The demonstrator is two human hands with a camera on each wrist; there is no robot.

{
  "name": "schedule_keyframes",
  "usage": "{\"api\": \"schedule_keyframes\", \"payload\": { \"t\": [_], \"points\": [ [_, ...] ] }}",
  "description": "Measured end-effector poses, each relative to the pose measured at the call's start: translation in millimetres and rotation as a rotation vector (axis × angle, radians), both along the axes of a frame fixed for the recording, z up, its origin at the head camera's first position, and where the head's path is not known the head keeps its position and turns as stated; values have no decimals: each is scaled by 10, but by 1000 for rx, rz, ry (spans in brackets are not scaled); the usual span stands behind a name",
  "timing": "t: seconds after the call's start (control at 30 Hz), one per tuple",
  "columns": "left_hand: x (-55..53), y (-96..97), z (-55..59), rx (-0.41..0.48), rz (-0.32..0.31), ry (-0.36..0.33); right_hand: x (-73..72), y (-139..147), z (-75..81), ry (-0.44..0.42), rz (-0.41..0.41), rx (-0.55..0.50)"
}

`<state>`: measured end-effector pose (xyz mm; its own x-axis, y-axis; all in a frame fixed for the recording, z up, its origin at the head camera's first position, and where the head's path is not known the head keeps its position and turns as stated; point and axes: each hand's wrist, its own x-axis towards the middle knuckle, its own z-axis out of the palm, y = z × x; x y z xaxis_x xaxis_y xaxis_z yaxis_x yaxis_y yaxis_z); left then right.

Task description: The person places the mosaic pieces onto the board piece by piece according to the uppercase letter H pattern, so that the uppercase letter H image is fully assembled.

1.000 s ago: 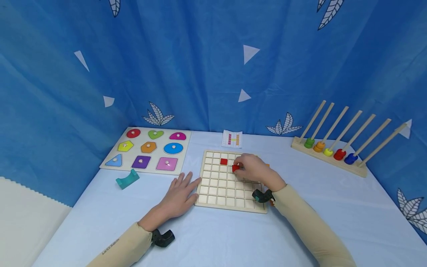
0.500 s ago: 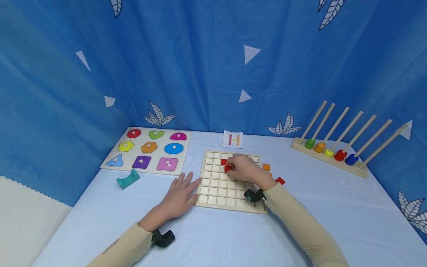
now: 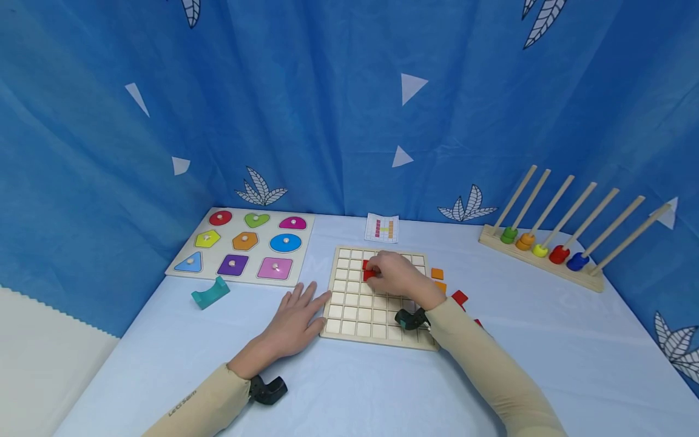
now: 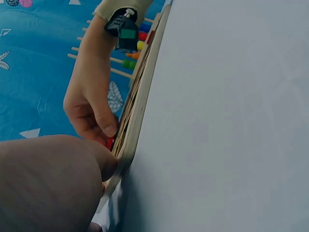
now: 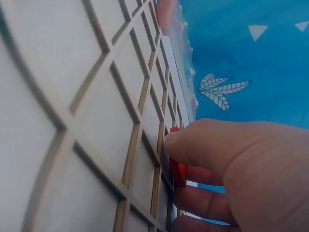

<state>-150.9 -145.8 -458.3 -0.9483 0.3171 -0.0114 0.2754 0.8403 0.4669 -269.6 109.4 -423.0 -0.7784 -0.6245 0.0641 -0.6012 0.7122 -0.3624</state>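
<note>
My right hand (image 3: 403,278) pinches a red square tile (image 3: 368,275) over a cell of the wooden grid board (image 3: 349,328). In the right wrist view the thumb presses the near side of that tile (image 5: 177,166), which stands at an angle to the board. Just beyond it a second red tile (image 3: 365,264) lies in a cell, partly covered by my fingers. My left hand (image 3: 292,321) rests on the table with fingers spread, its fingertips against the board's left edge.
Loose orange tiles (image 3: 437,274) and red tiles (image 3: 460,297) lie right of the board. A pattern card (image 3: 381,229) is behind it. Left stand a shape puzzle (image 3: 256,232) and a teal curved piece (image 3: 210,294); back right, a peg rack (image 3: 540,258) with coloured beads.
My right hand has moved left across the board with the red tile, to the cell just in front of the other red tile. My left hand has stayed in place.
</note>
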Motion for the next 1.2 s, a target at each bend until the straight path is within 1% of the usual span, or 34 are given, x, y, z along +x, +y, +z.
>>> {"api": "schedule_keyframes", "payload": {
  "t": [0.1, 0.33, 0.63, 0.83, 1.2],
  "points": [
    [0, -1, -2, 2, -3, 2, -9, -20, -18, 9, -6, 13],
    [-2, 0, 4, 6, -10, 2, -7, -39, -8, -17, -41, 28],
    [-1, -1, 26, 5, -2, 3, -5, -31, -11, -7, -16, 12],
    [-2, -3, 24, -1, -1, -1, -14, -37, -21, -14, -22, 13],
    [-10, -6, 6, 1, -3, 0, -7, -30, -36, -3, -22, 5]
  ]
}}
